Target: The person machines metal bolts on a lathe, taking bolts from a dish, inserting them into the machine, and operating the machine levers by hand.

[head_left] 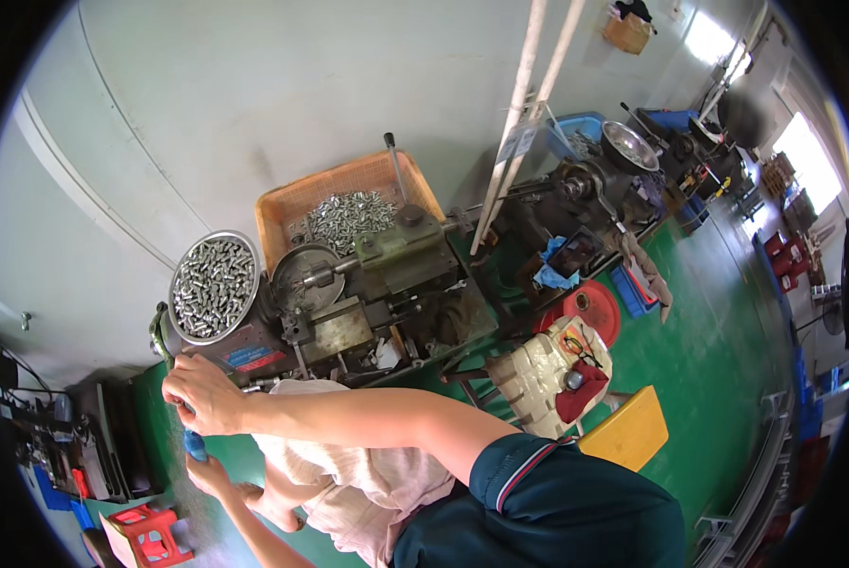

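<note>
We had our right hand (206, 393) closed on the lathe's (348, 303) end, left hand (208, 471) pinching a blue handle (194, 443) just below—grip wanted keeping firm & steady, w/ no slipping.

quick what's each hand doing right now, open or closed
Left hand: closed around a small blue thing; what it is cannot be told.
Right hand: fingers curled at the machine's left end; whether it grips anything cannot be told.

Both hands (202, 417) at the lathe's (348, 312) end, beside a pan of metal parts (214, 284).
</note>
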`<state>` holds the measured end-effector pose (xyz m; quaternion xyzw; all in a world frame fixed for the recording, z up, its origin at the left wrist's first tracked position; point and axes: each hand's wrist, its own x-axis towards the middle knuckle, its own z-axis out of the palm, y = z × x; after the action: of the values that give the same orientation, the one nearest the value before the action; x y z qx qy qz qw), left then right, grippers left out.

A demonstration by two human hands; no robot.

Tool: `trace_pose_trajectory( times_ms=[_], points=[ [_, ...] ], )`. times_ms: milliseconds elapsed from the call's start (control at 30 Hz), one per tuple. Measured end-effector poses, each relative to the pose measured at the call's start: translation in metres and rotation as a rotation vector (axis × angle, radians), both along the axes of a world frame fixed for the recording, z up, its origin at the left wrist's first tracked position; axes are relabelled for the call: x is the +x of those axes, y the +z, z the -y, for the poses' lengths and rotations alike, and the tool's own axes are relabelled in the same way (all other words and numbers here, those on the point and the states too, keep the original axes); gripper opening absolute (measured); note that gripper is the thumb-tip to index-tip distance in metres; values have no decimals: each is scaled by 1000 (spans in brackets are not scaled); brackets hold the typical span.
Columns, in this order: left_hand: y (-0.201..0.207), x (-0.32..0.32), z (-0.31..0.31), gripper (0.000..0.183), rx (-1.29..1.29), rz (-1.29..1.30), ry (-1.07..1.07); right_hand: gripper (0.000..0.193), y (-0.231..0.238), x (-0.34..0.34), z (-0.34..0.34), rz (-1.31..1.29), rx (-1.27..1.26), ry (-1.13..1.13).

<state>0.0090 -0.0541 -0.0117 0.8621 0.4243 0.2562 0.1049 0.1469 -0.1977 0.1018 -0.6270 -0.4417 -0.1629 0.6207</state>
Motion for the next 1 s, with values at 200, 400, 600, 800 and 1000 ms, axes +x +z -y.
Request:
trace_pose_trajectory(
  times_ms=[200,400,600,800,1000],
  points=[
    [10,-4,8,30,-32,-27,43,17,14,20,17,57,109,9],
    [10,8,13,28,-52,-125,121,16,-4,154,95,-189,-115,-222],
    [26,4,22,19,-87,-106,160,24,-59,211,111,-446,-708,-154],
    [23,3,21,16,-82,-106,138,19,-105,214,89,-573,-754,99],
    [27,7,23,17,-67,-97,111,21,-114,216,91,-521,-737,101]
  ],
)
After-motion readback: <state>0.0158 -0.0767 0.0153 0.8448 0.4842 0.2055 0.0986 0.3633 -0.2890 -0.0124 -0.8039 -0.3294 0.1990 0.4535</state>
